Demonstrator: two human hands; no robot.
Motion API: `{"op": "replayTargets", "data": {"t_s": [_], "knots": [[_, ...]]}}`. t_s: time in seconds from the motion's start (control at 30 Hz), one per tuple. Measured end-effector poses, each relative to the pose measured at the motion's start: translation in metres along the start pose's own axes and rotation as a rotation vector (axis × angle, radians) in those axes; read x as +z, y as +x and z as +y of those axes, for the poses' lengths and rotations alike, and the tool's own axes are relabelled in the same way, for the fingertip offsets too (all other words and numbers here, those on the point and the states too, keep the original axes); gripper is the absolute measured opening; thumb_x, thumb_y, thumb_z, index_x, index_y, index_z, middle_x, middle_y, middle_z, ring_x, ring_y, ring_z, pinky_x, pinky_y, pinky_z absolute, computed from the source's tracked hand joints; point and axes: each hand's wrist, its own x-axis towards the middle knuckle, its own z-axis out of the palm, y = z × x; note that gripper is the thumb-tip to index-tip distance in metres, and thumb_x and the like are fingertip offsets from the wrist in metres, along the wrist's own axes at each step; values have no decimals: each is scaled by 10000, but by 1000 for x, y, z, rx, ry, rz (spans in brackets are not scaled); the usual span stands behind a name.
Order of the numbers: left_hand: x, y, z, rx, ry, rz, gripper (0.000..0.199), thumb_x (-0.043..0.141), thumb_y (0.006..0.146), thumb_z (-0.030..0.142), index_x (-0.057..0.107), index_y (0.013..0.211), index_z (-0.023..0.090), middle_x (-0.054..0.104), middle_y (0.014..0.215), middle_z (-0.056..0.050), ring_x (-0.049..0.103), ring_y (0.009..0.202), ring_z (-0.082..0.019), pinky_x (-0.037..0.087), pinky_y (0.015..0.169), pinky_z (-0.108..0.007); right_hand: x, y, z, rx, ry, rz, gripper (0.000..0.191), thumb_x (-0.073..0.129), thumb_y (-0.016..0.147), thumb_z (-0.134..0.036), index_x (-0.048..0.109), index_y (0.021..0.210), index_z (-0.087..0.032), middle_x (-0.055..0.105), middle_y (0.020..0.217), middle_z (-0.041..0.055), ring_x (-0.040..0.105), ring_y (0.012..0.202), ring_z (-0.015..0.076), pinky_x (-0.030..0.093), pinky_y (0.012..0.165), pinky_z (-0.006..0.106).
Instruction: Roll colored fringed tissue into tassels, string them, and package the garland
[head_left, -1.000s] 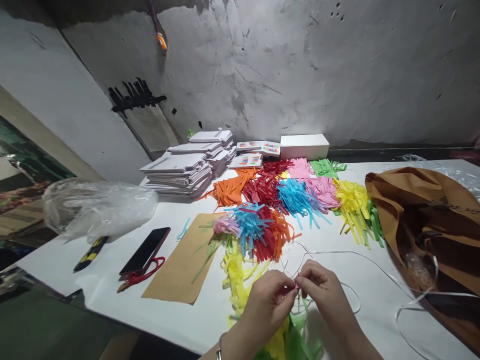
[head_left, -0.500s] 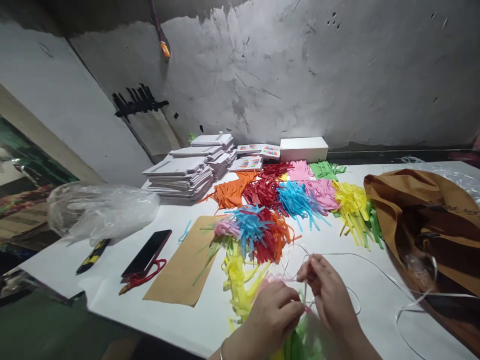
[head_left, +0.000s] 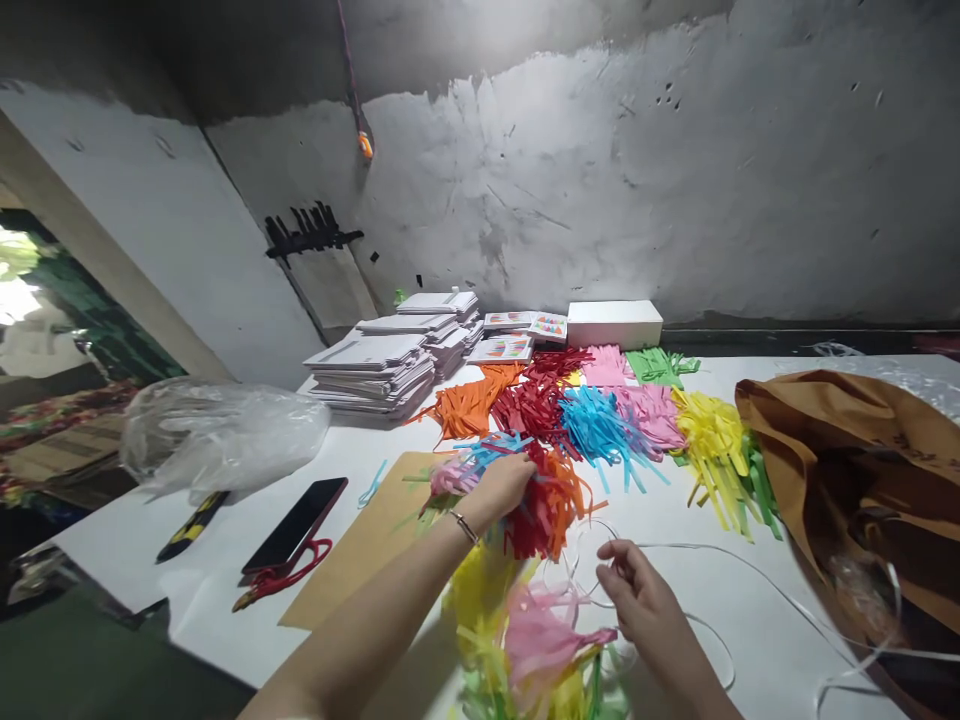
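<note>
My left hand (head_left: 510, 487) reaches over a pile of red tissue-paper tassels (head_left: 536, 515) and blue tassels (head_left: 480, 452), its fingertips hidden among the strips. My right hand (head_left: 637, 590) is lower right, thumb and fingers curled together at the thin white string (head_left: 701, 548), which loops beside it and runs right. In front of me lies a pink tassel (head_left: 544, 640), its twisted end pointing toward my right hand. Yellow tassels (head_left: 480, 590) and green strips (head_left: 487, 695) lie around it. Orange strips (head_left: 566, 505) fringe the pile under my left hand.
Behind are more tassels (head_left: 592, 420), stacked white packs (head_left: 375, 360) and a white box (head_left: 615, 324). A brown bag (head_left: 847, 430) stands right. To the left are a brown envelope (head_left: 352, 560), a phone (head_left: 296, 525), red-handled scissors (head_left: 285, 580), a cutter (head_left: 191, 528) and a plastic bag (head_left: 225, 430).
My left hand has left the pink tassel near my right hand and moved forward-left onto the red and blue pile. The right hand stays by the string. The view has tilted up slightly.
</note>
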Motion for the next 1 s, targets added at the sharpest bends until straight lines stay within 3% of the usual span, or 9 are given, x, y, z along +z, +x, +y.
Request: {"op": "replayTargets", "data": {"t_s": [0.07,0.23,0.33,0.43,0.57,0.67,0.77,0.9,1.0], "knots": [[-2,-9,-15,20,23,-11,319,490,780,-40,724,848,166,702,930,-106,676,910,-244,534,858,-352,-6,1,-4,-29,-126,-89,341,703,737,-517,640,833,-196,405,593,-77,417,564,122,344,550,250],[-13,-64,-42,93,6,62,360,486,815,-18,721,981,198,715,1050,-97,664,985,-235,531,880,-362,-2,41,-27,-119,-410,-177,201,599,842,-364,655,757,-190,498,597,-51,463,603,133,342,584,263],[-11,-88,-52,122,-29,101,357,459,852,-2,716,1007,192,725,1064,-106,670,996,-228,532,886,-360,28,93,-39,-135,-532,-183,197,613,921,-333,669,826,-169,626,751,-18,592,741,148,467,710,292],[-2,-99,-55,139,-63,118,338,456,875,28,721,1009,188,732,1064,-113,677,1001,-231,534,889,-362,71,142,-39,-98,-659,-153,270,615,968,-404,655,1064,-154,671,1055,42,658,916,188,550,820,375],[0,-107,-53,151,-111,91,312,520,846,57,740,1005,210,744,1061,-94,691,987,-230,540,893,-358,104,168,-33,-106,-749,-139,313,640,961,-370,622,1200,-169,640,1202,78,657,1010,213,565,857,397],[-15,-113,-48,114,-151,103,260,613,849,152,734,1068,220,708,1176,-102,676,1054,-241,536,932,-366,94,152,-36,-199,-749,-85,260,628,967,-377,648,1108,-159,672,1094,55,665,929,182,561,824,376],[-33,-113,-29,23,-278,187,235,559,943,258,718,1109,208,660,1248,-121,643,1119,-238,523,959,-377,67,110,-43,-346,-709,-32,268,532,992,-375,691,926,-169,673,784,18,639,740,167,516,746,328],[-42,-101,24,-75,-654,296,283,602,945,374,712,1142,203,680,1198,-126,625,1115,-259,502,963,-397,43,40,-45,-519,-652,-63,345,465,954,-423,727,975,-199,664,695,24,586,590,167,441,603,280],[-39,-95,66,-71,-924,320,287,654,910,440,739,1001,181,702,1112,-126,629,1058,-262,489,955,-388,41,1,-39,-637,-585,-130,272,500,942,-379,715,903,-219,663,688,20,570,563,153,420,568,257]]}}
